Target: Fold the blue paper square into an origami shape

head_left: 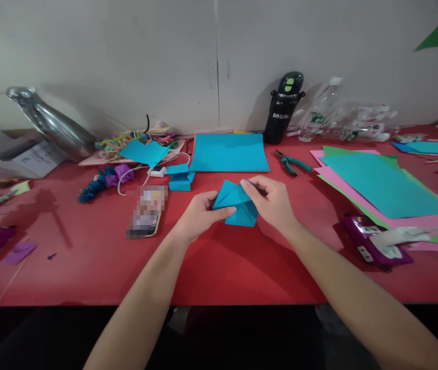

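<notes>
A folded piece of blue paper (237, 204) lies at the middle of the red table (88, 257), held from both sides. My left hand (199, 216) pinches its left flap, thumb on top and fingers curled beneath. My right hand (270, 200) grips its upper right part, fingers closed over the fold. Both forearms reach in from the near edge.
A phone (146, 211) lies left of my hands, with smaller folded blue pieces (180, 177) and a flat blue sheet (228, 152) behind. Green-handled pliers (291, 162), a black bottle (283, 109), clear plastic bottles (321, 113), stacked coloured sheets (384, 190) and a purple packet (373, 241) lie right.
</notes>
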A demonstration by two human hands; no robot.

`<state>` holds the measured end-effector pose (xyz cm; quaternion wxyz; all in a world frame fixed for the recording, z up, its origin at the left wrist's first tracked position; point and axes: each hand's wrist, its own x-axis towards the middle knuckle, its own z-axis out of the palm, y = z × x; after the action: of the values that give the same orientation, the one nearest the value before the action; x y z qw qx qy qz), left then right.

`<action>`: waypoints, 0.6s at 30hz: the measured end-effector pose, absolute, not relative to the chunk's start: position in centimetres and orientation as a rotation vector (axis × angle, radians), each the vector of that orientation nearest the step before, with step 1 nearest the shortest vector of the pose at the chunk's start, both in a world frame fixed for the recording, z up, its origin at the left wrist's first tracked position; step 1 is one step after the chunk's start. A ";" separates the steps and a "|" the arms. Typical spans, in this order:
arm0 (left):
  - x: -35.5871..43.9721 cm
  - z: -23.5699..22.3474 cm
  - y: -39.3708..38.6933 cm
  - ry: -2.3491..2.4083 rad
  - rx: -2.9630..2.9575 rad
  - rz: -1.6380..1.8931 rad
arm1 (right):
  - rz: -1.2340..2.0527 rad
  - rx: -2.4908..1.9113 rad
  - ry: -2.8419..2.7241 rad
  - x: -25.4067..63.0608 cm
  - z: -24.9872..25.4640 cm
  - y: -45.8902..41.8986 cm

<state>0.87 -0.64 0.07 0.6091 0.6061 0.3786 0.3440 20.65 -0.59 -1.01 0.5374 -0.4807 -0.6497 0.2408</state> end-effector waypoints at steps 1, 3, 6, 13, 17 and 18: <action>0.8 0.1 -0.6 0.880 1.411 0.791 | 0.574 -1.143 -1.548 20.7 -1.0 -0.6; 0.8 0.3 -0.7 0.895 1.422 0.784 | 0.580 -1.138 -1.549 20.7 -0.9 -0.6; 0.6 0.6 -0.8 0.898 1.431 0.778 | 0.577 -1.143 -1.540 20.8 -0.7 -0.7; -0.9 1.2 -0.4 0.974 1.408 0.800 | 0.594 -1.142 -1.504 20.9 -0.5 -0.7; -1.4 1.2 0.1 1.108 1.489 0.936 | 0.617 -1.130 -1.480 21.0 -0.4 -0.6; -1.4 1.2 0.2 1.131 1.503 0.957 | 0.623 -1.127 -1.478 21.1 -0.4 -0.6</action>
<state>-1.41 0.25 1.18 0.4932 0.6197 0.4661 0.3943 21.05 -0.61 -0.44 0.5571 -0.4773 -0.6261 0.2642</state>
